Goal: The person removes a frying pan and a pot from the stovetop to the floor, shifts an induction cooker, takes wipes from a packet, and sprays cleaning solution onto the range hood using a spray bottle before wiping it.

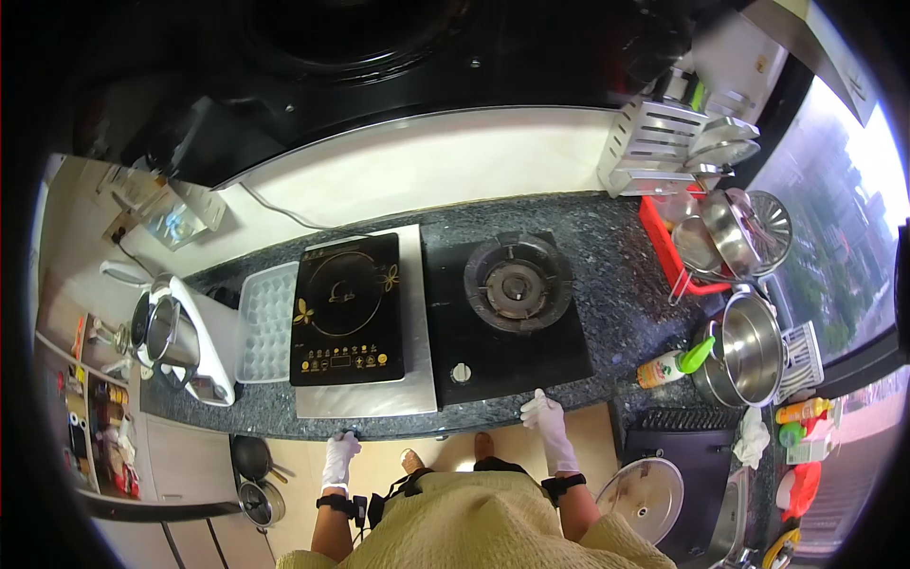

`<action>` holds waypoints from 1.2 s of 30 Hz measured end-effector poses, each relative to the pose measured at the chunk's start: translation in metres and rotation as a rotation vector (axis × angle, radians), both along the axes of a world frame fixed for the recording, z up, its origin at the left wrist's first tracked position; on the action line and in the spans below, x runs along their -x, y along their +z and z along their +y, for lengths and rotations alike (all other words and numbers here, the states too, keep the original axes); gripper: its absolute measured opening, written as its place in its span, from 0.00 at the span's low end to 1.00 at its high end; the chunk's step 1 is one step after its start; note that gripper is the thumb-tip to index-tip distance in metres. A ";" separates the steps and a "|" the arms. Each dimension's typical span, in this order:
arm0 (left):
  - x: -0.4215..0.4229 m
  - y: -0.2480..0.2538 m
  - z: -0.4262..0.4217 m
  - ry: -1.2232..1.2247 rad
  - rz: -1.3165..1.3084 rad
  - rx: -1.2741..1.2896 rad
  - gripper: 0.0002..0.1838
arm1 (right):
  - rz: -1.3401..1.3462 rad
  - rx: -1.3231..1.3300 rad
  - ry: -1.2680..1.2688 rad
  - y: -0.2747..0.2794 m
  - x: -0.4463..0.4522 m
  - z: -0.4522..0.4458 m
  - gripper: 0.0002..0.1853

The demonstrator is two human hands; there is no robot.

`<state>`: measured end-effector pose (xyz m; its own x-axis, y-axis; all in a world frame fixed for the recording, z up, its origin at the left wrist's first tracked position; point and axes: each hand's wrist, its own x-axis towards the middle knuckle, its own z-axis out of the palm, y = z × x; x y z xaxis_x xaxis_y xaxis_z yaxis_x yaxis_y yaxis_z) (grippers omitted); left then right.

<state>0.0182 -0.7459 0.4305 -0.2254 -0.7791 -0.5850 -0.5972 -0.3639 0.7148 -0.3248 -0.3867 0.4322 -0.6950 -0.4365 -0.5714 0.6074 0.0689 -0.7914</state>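
My left hand [341,459], in a white glove, is at the front edge of the dark granite countertop [265,413], below the metal plate [365,400]. Its fingers look curled, with nothing visible in them. On that plate sits a black induction cooker [347,311] with gold flowers. My right hand [545,425], gloved too, is by the counter edge just below the black gas stove [502,365]; its fingers are bent in and no object shows in them. The stove has one round burner [517,287] and a silver knob [461,373].
An egg tray [266,322] and a white appliance with a steel jug [172,332] stand left. On the right are a red basket of steelware [666,248], a green-topped spray bottle [675,365] and steel pots [749,346]. A lid [642,498] lies lower right; pans [254,459] are lower left.
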 end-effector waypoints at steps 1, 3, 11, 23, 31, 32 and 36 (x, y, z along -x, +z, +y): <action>-0.001 0.000 0.000 -0.001 0.001 0.003 0.10 | 0.014 -0.036 -0.009 0.005 0.000 -0.003 0.30; -0.002 -0.001 0.000 -0.010 0.000 0.003 0.10 | 0.042 -0.112 -0.032 0.016 -0.001 -0.006 0.33; -0.055 -0.009 0.013 0.140 0.427 -0.312 0.20 | 0.055 -0.166 0.018 0.019 0.001 -0.006 0.34; -0.272 -0.047 0.146 1.341 0.835 -0.454 0.22 | 0.125 -0.293 0.303 0.024 0.007 -0.009 0.28; -0.332 -0.107 0.235 0.529 1.620 -0.222 0.14 | -0.078 -0.163 0.254 0.010 0.014 -0.015 0.22; -0.336 -0.101 0.244 0.699 1.547 -0.153 0.15 | -0.217 -0.051 0.287 -0.006 0.023 -0.010 0.23; -0.298 -0.045 0.226 1.603 1.055 -0.007 0.34 | -0.002 -0.297 0.734 -0.026 0.041 -0.037 0.29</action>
